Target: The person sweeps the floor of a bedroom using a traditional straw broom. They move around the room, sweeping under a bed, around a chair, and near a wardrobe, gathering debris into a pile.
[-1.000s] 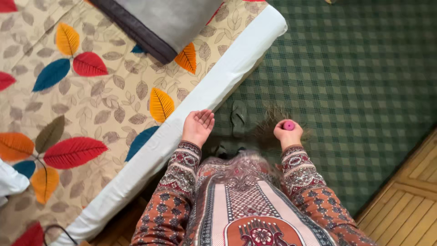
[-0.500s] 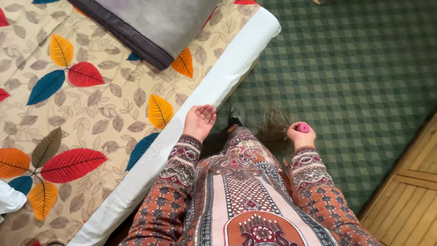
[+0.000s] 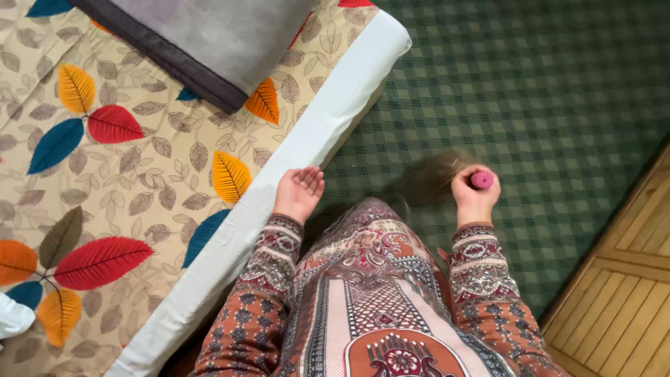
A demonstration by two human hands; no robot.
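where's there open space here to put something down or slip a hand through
Free: the leaf-print bed cover between the grey blanket and the white mattress edge; the green checked carpet beyond the right hand and its pink-handled broom. Tight: the strip between the left hand, the mattress edge and the person's clothing.

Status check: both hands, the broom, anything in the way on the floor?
Right hand fisted on pink broom handle, bristles blurred over green checked carpet. Left hand open, empty, at white mattress edge. Nothing seen in the way on the carpet.
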